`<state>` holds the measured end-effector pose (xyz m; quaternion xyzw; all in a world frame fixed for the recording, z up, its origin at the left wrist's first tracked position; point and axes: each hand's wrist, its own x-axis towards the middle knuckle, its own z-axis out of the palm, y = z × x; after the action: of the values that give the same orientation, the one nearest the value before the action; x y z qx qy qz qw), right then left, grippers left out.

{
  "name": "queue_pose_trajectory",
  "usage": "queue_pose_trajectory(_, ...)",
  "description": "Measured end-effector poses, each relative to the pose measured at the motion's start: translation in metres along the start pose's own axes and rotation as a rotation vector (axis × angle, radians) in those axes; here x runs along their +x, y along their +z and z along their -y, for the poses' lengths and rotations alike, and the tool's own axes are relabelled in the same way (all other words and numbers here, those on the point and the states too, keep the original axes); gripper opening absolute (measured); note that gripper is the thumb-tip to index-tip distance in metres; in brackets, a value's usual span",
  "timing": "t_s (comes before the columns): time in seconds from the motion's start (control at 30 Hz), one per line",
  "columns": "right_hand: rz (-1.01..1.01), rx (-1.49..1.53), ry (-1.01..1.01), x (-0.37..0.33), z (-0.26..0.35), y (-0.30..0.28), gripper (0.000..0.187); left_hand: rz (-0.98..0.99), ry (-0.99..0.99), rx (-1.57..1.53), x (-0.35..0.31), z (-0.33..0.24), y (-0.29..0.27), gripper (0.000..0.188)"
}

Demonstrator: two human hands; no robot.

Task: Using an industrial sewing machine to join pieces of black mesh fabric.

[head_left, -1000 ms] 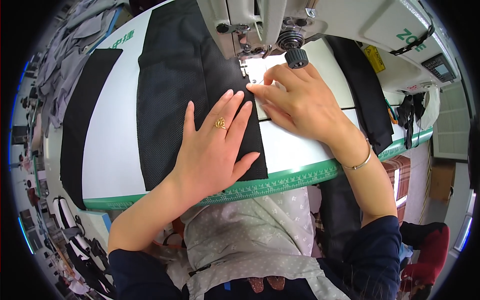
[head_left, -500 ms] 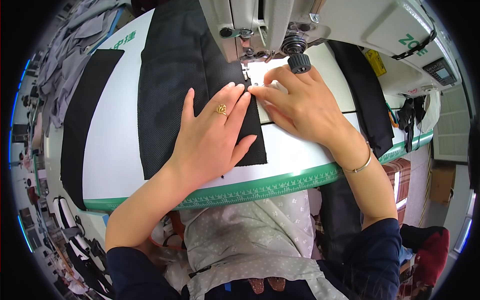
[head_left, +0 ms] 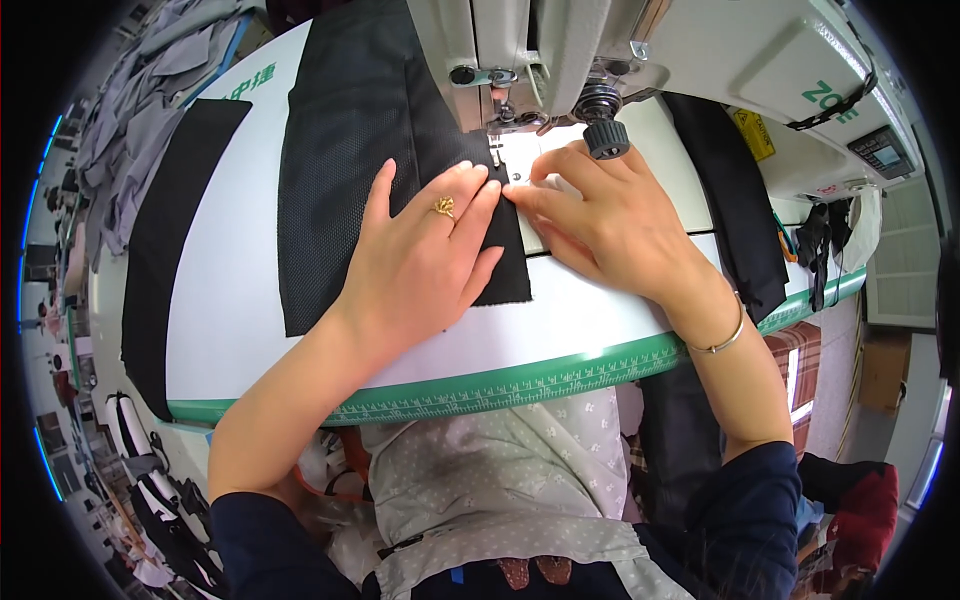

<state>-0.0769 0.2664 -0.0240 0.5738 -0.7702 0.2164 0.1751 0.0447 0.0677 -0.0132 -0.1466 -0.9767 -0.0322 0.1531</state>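
Observation:
A large piece of black woven fabric (head_left: 340, 190) lies on the white sewing table, its right edge under the presser foot (head_left: 496, 150) of a sewing machine (head_left: 560, 60). My left hand (head_left: 425, 240), with a gold ring, rests flat on the fabric, fingers stretched out toward the foot and thumb apart. My right hand (head_left: 610, 210) is at the fabric's right edge just below the foot, its fingers bent and drawn together; one fingertip touches the edge beside my left fingertips. The thumb tip of the right hand is partly hidden.
A black fabric strip (head_left: 180, 240) lies at the table's left; another dark strip (head_left: 735, 200) hangs over the right side. A green ruler band (head_left: 520, 385) runs along the front edge. Grey cloth (head_left: 165, 80) is heaped at far left. Black-handled tools (head_left: 818, 245) lie at right.
The black fabric has slid away from me, its near edge now farther from the ruler band. Both hands keep nearly the same place by the presser foot. The view has shifted slightly.

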Motion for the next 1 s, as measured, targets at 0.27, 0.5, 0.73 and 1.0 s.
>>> queue_pose_trajectory(0.27,0.004,-0.002,0.0,0.0,0.0,-0.003,0.019,-0.138,0.117,0.067,0.002,0.006,0.007,0.042)
queue_pose_trajectory(0.5,-0.007,-0.036,0.043,0.0,0.001,0.0,0.018,-0.169,0.097,0.059,0.008,0.007,0.01,0.04)
queue_pose_trajectory(0.73,-0.027,0.02,0.015,0.0,-0.001,-0.004,0.016,-0.168,0.116,0.082,0.009,0.009,0.007,0.034)
queue_pose_trajectory(1.0,-0.054,0.031,-0.035,0.0,-0.001,0.0,0.007,-0.206,0.142,0.098,0.004,0.004,0.009,0.023)
